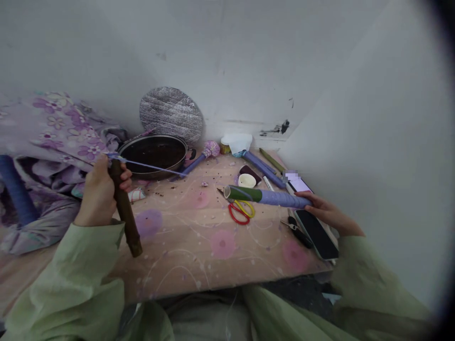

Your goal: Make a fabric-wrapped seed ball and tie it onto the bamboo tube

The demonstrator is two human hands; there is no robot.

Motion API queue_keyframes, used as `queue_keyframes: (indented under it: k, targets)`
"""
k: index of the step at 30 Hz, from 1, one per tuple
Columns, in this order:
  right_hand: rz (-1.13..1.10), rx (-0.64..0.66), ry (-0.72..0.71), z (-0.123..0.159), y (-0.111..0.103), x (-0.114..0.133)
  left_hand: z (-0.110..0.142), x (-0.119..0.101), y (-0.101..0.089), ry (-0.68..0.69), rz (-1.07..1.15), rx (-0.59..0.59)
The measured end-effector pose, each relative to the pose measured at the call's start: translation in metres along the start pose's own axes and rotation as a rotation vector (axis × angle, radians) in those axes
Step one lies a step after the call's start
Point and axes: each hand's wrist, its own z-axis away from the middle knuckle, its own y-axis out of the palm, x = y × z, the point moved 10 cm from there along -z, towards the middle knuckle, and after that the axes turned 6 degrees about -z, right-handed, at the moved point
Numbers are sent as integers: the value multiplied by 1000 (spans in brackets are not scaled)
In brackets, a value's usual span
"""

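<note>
In the head view, the left hand is closed around a dark brown stick, just in front of the black pan. The stick's long axis tilts, its lower end angled down toward the person and its upper end up toward the pan. A thin lilac strand runs from the stick's top rightward across the pan's front.

Well right of the pan, the right hand wraps the purple end of a purple-wrapped tube. The tube lies almost level above the bench, its open green end pointing left toward the pan. Below the tube sit red-and-yellow scissors. Beyond the tube, farther from the pan, lies a phone, under the right wrist. Left of the pan is flowered bedding.
</note>
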Motion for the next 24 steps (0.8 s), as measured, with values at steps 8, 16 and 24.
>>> queue_keyframes:
  k: [8,16,24]
  targets:
    - [113,-18,-13,-2,-5,-17,10,-19,-13,-34,146,-144]
    - [176,41,-114,0,35,-12,11,-13,-14,28,165,-134]
    - [309,-82,-275,13,79,-13,4,-8,-24,123,192,-144]
